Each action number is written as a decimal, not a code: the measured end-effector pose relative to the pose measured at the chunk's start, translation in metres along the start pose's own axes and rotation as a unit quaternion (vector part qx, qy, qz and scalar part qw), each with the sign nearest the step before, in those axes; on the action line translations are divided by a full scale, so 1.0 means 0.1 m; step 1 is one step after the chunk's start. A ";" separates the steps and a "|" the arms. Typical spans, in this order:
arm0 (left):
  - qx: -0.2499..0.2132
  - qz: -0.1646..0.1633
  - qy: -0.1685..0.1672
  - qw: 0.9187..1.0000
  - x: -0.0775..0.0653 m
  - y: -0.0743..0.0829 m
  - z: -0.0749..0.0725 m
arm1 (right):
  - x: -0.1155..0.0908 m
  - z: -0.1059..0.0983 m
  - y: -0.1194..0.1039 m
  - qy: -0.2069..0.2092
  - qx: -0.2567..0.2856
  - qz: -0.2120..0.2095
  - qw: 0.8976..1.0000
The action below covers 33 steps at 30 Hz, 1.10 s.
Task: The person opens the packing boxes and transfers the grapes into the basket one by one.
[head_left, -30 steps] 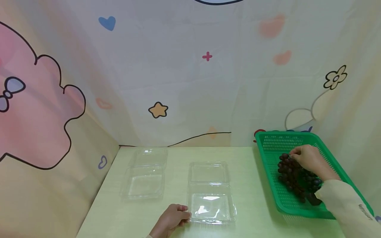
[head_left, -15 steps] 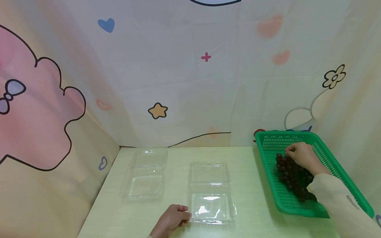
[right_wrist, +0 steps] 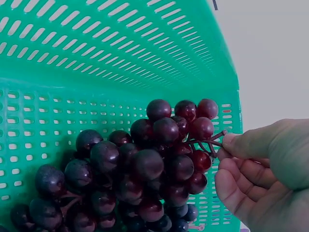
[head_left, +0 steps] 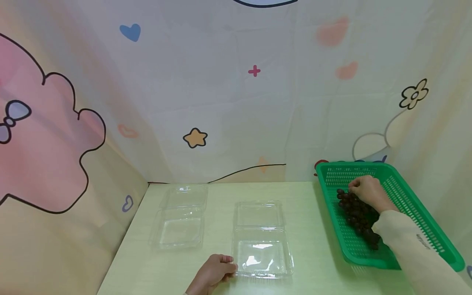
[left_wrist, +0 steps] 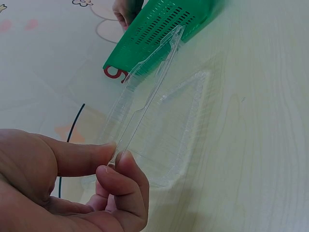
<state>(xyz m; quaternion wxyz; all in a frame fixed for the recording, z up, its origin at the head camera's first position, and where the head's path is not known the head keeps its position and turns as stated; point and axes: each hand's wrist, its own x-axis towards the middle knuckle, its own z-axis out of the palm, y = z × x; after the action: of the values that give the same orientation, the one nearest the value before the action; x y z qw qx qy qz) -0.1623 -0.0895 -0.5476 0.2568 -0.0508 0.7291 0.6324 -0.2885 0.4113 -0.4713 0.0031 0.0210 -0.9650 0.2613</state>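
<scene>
My left hand pinches the near left edge of an open clear plastic clamshell box; in the left wrist view thumb and fingers meet on its rim. At the right, my right hand is inside a green basket. Its thumb and finger pinch the brown stem of a bunch of dark red grapes, seen closely in the right wrist view. More dark grapes lie below and left of that bunch. Whether the bunch touches the basket floor I cannot tell.
A second open clear clamshell box lies on the pale table at the left. Behind the table hangs a patterned curtain. The basket's raised slotted walls surround the right hand.
My right hand has moved left within the basket, and the grapes it pinches have shifted left with it. The left hand and both boxes stay where they were.
</scene>
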 end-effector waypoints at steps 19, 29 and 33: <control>-0.007 0.002 -0.002 1.000 0.00 -0.03 -0.01 | 0.10 0.15 0.08 0.020 0.006 0.004 1.000; -0.006 0.000 -0.005 1.000 0.02 -0.03 -0.01 | 0.16 0.23 0.12 0.028 0.012 -0.014 0.999; -0.007 0.002 -0.006 1.000 0.01 -0.03 -0.01 | 0.17 0.24 0.11 0.026 0.002 -0.017 1.000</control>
<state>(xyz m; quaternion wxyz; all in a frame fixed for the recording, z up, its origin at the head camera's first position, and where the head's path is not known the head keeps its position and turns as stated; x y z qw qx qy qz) -0.1626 -0.0909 -0.5507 0.2596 -0.0478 0.7233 0.6381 -0.3059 0.4080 -0.4973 0.0330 0.0305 -0.9637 0.2631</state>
